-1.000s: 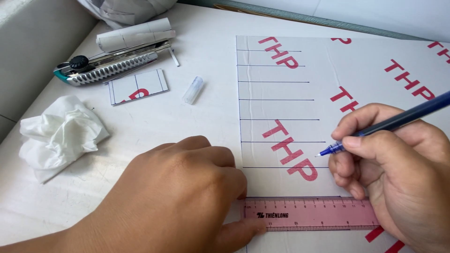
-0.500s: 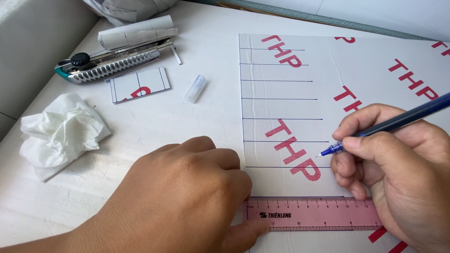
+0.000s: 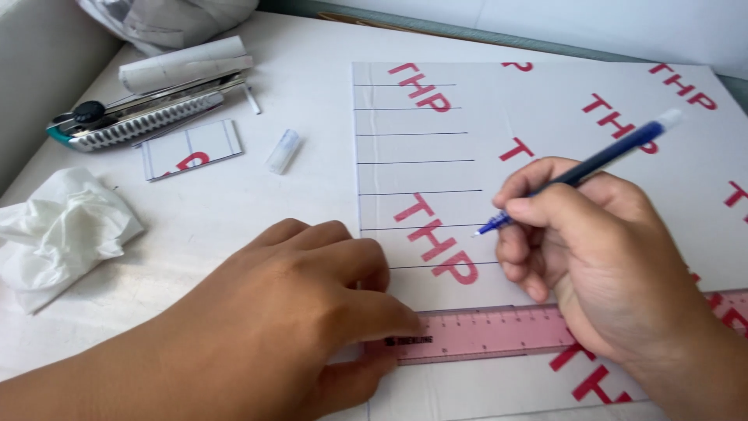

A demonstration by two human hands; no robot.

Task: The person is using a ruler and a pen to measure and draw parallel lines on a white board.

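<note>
My left hand [image 3: 288,312] lies flat on the left end of a pink transparent ruler [image 3: 483,334], pressing it onto a white sheet [image 3: 545,132] printed with red letters and ruled with several horizontal pen lines. My right hand [image 3: 592,249] grips a blue pen [image 3: 600,160], its tip hovering just above the sheet near the right end of one drawn line, above the ruler. The heel of that hand covers the ruler's right part.
A utility knife [image 3: 128,125] and a paper roll [image 3: 183,64] lie at the far left. Next to them are a small cut card [image 3: 191,148] and a clear pen cap [image 3: 282,150]. A crumpled white tissue [image 3: 58,234] sits at the left edge.
My right hand and the pen have shifted left along the sheet. The view moved slightly; my left hand stays on the ruler.
</note>
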